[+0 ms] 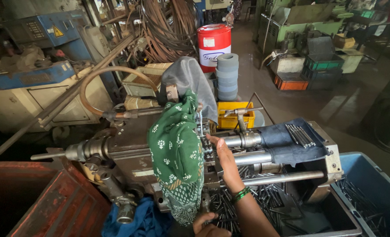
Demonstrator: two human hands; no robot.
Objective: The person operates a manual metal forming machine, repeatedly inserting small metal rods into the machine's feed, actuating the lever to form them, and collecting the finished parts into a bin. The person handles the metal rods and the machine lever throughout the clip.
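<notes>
While thin metal rods (265, 197) fill the tray (335, 219) below the machine (133, 153), right hand (225, 162) reaches in, fingers extended, gripping nothing; left hand (208, 226) curls loosely, grip unclear.

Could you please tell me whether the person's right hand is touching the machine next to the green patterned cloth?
Touching: the head view shows the right hand with its fingertips pressed against the machine beside the green patterned cloth, no gap visible.

Single head-worn view, angled steeply down and forward over a metal-working machine (168, 153) at arm's length; close on the machine, workshop floor (318, 101) and red drum (214, 44) beyond.
</notes>
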